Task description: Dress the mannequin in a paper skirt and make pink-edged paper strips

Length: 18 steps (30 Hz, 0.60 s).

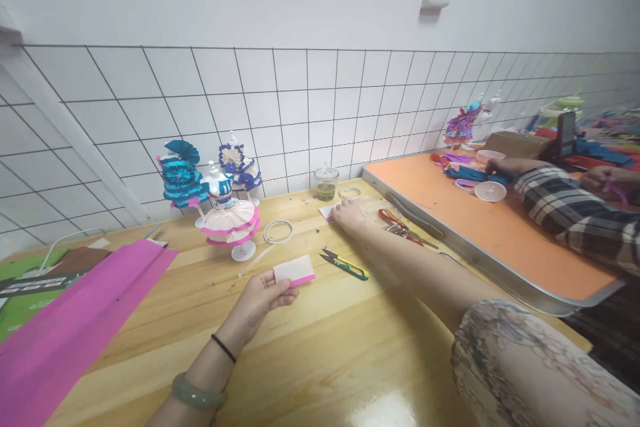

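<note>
Between the thumb and fingers of my left hand (270, 292) is a folded piece of white paper with a pink edge (296, 269), held above the table. My right hand (349, 216) reaches far forward, its fingers on a small white and pink paper piece (327, 213) at the table's back. Whether those fingers grip it or only touch it is hard to see. Yellow-green thread snips (345, 264) lie between my hands. A roll of white tape (278, 232) rests behind my left hand, near a small dress form in a white and pink paper skirt (231, 220).
Two more dressed forms (181, 177) stand at the back left. Magenta paper (95, 320) covers the left side. Red-handled scissors (400, 225), a lidded cup (327, 183) and another tape roll (349, 193) lie beyond my right hand. A raised orange table (480, 233) borders the right, where a person in plaid sleeves works.
</note>
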Available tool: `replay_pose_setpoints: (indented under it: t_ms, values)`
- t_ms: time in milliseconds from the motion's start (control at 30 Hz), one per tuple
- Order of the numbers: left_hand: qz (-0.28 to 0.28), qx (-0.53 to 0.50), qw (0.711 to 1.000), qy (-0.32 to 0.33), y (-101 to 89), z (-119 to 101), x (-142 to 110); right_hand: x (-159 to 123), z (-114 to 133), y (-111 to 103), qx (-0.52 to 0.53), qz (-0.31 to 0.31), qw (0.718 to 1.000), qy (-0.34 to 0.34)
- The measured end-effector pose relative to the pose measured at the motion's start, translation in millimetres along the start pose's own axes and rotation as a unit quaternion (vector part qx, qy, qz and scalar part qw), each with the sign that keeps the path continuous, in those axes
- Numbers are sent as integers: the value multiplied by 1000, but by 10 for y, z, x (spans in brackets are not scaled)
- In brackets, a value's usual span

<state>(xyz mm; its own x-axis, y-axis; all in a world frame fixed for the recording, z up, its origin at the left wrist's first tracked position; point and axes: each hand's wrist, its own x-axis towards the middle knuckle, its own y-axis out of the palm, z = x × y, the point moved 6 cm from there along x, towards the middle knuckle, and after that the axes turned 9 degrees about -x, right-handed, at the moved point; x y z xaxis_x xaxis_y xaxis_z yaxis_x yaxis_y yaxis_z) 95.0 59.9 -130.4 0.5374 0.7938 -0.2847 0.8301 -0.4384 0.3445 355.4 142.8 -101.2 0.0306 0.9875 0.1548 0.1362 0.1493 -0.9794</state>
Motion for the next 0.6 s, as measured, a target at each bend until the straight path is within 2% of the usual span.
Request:
replay_pose_setpoints:
  t_ms: [100, 233, 367, 467, 600]
  values:
    - [-3, 3, 1000, 0, -3, 4, 5, 20, -27, -37, 28, -26, 999, 34]
    - [0, 6, 1000, -2, 2, 7, 14, -8, -75, -194, 112, -88, 985, 92]
    - [-6, 9, 1000, -1, -15, 13, 15, -132, 13, -400, 235, -157, 951, 125]
    - [-12, 9, 1000, 1, -26, 20, 15, -340, 145, -507, 327, -193, 918, 114]
    - [-24, 3, 1000, 14, -21, 12, 13, -702, 275, -535, 421, -209, 878, 91]
